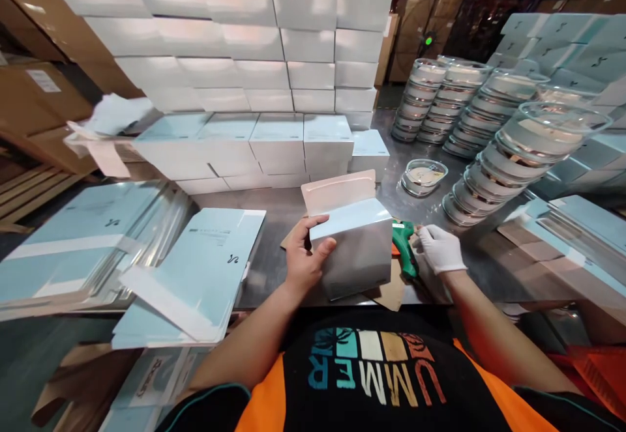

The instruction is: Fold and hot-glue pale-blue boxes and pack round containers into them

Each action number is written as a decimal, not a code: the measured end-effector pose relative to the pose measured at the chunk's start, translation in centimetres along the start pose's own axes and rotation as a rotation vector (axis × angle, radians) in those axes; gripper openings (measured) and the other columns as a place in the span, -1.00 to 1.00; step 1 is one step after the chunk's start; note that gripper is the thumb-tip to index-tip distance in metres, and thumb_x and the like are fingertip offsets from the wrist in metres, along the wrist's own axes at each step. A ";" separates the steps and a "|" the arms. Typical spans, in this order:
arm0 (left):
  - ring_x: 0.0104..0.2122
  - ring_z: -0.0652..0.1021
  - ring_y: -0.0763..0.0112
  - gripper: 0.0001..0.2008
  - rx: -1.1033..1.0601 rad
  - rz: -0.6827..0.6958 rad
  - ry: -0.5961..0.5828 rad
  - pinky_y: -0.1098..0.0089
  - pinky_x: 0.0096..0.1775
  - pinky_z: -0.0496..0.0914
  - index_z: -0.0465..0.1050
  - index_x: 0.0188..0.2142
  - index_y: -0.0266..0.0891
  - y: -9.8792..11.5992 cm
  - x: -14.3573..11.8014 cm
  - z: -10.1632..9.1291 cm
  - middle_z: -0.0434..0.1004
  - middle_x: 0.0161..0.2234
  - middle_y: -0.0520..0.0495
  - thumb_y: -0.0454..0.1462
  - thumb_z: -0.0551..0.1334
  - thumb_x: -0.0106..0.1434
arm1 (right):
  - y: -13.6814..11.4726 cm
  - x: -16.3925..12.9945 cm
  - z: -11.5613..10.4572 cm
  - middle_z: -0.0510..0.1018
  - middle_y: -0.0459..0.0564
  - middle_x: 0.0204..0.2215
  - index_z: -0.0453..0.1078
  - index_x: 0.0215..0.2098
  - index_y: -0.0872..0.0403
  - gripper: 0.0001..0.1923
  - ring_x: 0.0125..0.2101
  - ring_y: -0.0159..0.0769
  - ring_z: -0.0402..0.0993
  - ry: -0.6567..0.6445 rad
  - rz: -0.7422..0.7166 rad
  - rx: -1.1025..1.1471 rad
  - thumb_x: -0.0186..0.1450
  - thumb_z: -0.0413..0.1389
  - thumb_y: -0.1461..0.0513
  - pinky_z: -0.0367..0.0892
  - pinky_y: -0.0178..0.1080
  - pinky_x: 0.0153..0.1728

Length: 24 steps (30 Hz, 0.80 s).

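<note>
At the near edge of the steel tabletop [274,217], right before the person's chest, a pale-blue folded box [353,249] stands tilted with its top flap [338,192] raised and open; the left hand [304,257] grips it by its left side, thumb laid across the silvery front face and the fingers [307,225] curled over the upper left corner, closed firmly on the card; the box rests over scraps of brown cardboard [391,292] lying on the tabletop. Just to the right of the box, touching distance apart from it, lies a green glue gun [403,247]; the right hand [440,249], in a white glove, rests beside the gun's far end with its fingers bent loosely toward it, though whether they actually clasp the gun or merely touch it I cannot tell, since the gun's upper part is hidden by the box's right edge. To the left lie flat, unfolded blue box blanks [205,269] in sliding heaps; behind stands a wall of finished white boxes [254,60]; to the right run rows of stacked clear lidded dishes [489,152], with a single dish [423,176] standing alone near the box; the farthest stacks blur at the picture's rim.
</note>
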<state>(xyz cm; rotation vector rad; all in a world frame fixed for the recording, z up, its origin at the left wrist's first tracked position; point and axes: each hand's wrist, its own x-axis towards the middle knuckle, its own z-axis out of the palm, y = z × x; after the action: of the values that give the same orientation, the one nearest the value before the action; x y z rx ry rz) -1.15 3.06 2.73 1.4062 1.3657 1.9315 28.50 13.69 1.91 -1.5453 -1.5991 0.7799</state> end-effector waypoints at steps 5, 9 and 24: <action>-0.14 0.63 0.19 -0.41 0.007 0.103 -0.100 0.27 -0.07 0.49 0.63 -0.03 -0.19 -0.4 0.0 0.4 0.66 -0.15 -0.13 0.24 0.38 0.27 | -6.0 -1.2 1.3 0.69 0.10 0.01 0.48 0.15 0.00 -0.31 0.01 -0.03 0.65 -0.204 -0.183 0.366 0.29 0.17 -0.27 0.58 -0.04 0.02; -0.01 0.62 0.12 -0.45 0.079 0.208 -0.201 0.15 0.17 0.43 0.63 0.01 -0.15 -1.0 -0.2 0.2 0.69 -0.10 -0.15 0.21 0.37 0.30 | -9.8 -2.1 2.9 0.68 0.02 0.01 0.49 0.14 0.03 -0.51 0.04 -0.07 0.57 -0.390 -0.286 0.362 0.31 0.20 0.02 0.48 -0.01 0.16; 0.12 0.64 0.12 -0.59 -0.224 0.421 -0.136 0.03 0.17 0.52 0.47 -0.02 -0.07 -2.1 2.0 0.3 0.62 -0.04 -0.10 -0.08 0.54 0.26 | -6.1 -0.3 2.1 0.43 0.09 0.39 0.46 0.18 -0.18 -0.59 0.38 -0.03 0.38 -0.477 -0.924 0.285 0.40 0.35 0.15 0.37 0.13 0.31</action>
<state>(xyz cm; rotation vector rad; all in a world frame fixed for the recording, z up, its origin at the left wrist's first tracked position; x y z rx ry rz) -2.17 5.63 1.95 1.7770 0.8072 2.1124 23.44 13.03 5.96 -0.3095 -2.1474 0.8005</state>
